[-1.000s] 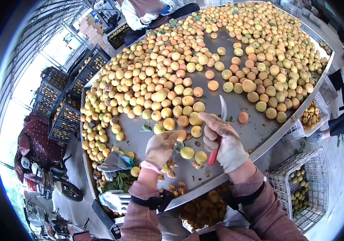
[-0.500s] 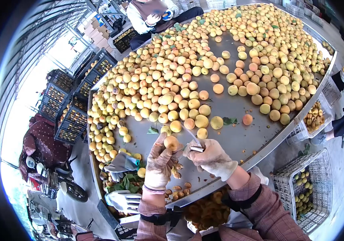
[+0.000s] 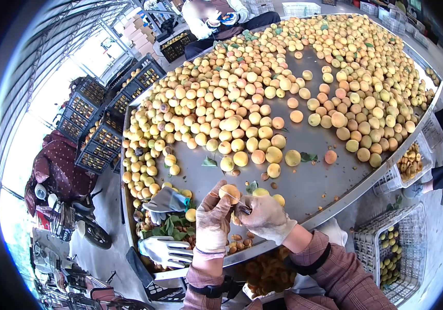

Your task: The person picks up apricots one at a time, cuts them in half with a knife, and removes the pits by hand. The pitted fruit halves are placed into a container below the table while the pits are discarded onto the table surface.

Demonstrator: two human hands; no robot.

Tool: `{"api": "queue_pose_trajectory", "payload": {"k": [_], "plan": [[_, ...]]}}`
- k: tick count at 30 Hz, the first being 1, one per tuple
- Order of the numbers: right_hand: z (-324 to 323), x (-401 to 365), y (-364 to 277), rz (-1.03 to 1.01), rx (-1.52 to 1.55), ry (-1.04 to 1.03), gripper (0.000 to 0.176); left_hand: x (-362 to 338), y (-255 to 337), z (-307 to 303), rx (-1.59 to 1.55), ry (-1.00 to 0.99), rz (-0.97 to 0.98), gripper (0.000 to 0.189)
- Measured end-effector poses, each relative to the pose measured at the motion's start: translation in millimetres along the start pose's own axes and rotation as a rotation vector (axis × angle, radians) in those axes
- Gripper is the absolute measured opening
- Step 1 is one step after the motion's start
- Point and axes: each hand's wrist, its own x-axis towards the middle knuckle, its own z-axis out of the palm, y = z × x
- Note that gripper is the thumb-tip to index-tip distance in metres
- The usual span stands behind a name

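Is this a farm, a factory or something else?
It looks like a fruit sorting or processing shed, though I can't be certain. A big metal-topped table is heaped with round yellow-orange fruit, crates of fruit are stacked beside it, and a metal-framed roof arches overhead.

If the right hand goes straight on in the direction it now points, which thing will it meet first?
Most likely the yellow-orange fruit in the left hand. The right hand points across at it, knife in front, though depth is unclear.
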Motion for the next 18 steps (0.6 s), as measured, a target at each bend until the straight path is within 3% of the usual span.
{"api": "queue_pose_trajectory", "payload": {"k": [2, 4, 5, 10, 12, 14, 16, 17, 18], "plan": [[-2, -2, -6, 0.024, -0.077, -0.015, 0.022, -3, 4, 3, 0.053, 0.012, -0.002, 0.048], [-3, -2, -15, 0.083, -0.156, 0.021, 0.024, -9, 14, 14, 0.500, -0.013, 0.058, 0.048], [-4, -3, -18, 0.085, -0.155, 0.020, 0.024, -7, 12, 17, 0.554, -0.025, 0.133, 0.048], [-6, -1, -21, -0.002, -0.054, 0.063, 0.024, -11, 12, 19, 0.480, -0.020, 0.231, 0.051], [-6, -2, -24, -0.022, -0.058, 0.072, 0.024, -12, 19, 17, 0.208, 0.014, -0.063, 0.052], [-8, 0, -25, -0.047, -0.066, 0.081, 0.023, -12, 19, 12, 0.301, 0.008, -0.088, 0.054], [-9, -2, -24, 0.010, -0.093, 0.023, 0.023, -17, 22, 21, 0.455, -0.002, 0.009, 0.054], [-10, -1, -23, 0.011, -0.095, 0.023, 0.023, -16, 17, 19, 0.688, 0.015, 0.075, 0.051], [-11, 0, -23, 0.011, -0.131, -0.019, 0.027, -16, 18, 19, 0.688, 0.015, 0.073, 0.051]]}}
